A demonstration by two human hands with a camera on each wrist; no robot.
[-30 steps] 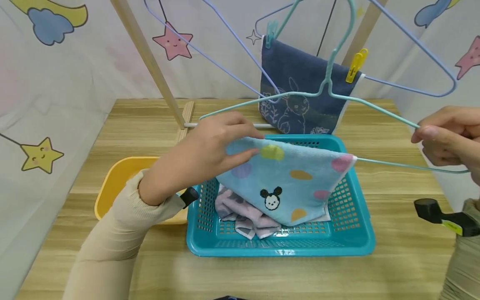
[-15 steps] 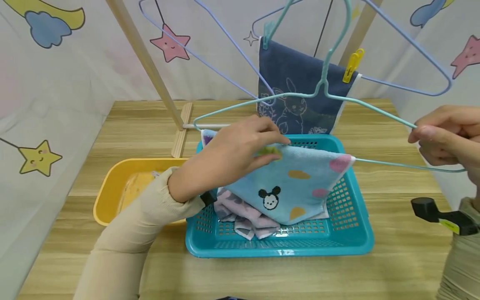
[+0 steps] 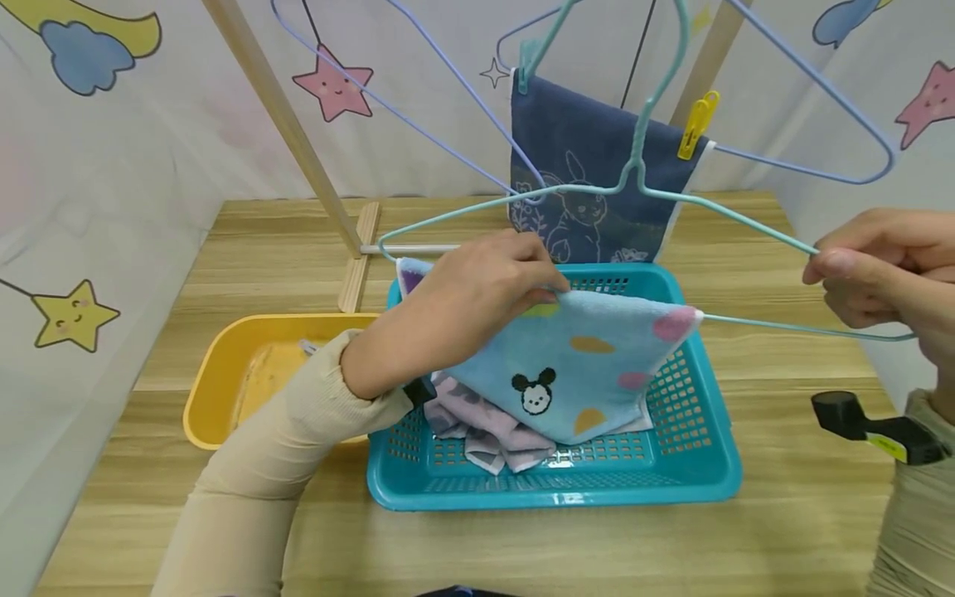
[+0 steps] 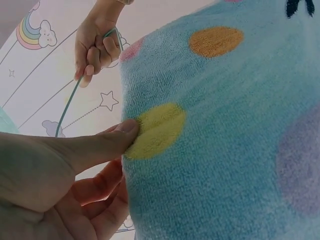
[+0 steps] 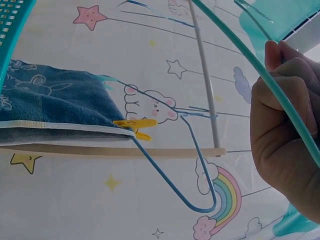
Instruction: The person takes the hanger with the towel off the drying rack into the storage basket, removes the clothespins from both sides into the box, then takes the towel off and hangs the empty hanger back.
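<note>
A light blue towel (image 3: 589, 365) with coloured spots and a mouse-like face hangs folded over the lower bar of a mint-green hanger (image 3: 716, 201). My left hand (image 3: 485, 286) pinches the towel's top fold near its middle; in the left wrist view the thumb (image 4: 105, 145) presses a yellow spot by the edge. At the right, my right hand (image 3: 888, 265) grips the hanger's sloping arm near its end. Below the towel stands a teal basket (image 3: 559, 500), where a crumpled pink-and-grey towel (image 3: 492, 427) lies partly covered.
Behind, a dark blue rabbit towel (image 3: 589, 166) hangs from a purple-blue hanger, held by a yellow clothespin (image 3: 698, 124) and a teal clothespin (image 3: 528, 66). A yellow tub (image 3: 205, 373) stands left of the basket. A wooden rack post (image 3: 283, 124) rises at the back.
My left hand has slid right along the towel's top fold, and its thumb has closed onto the cloth. My right hand keeps its grip on the hanger.
</note>
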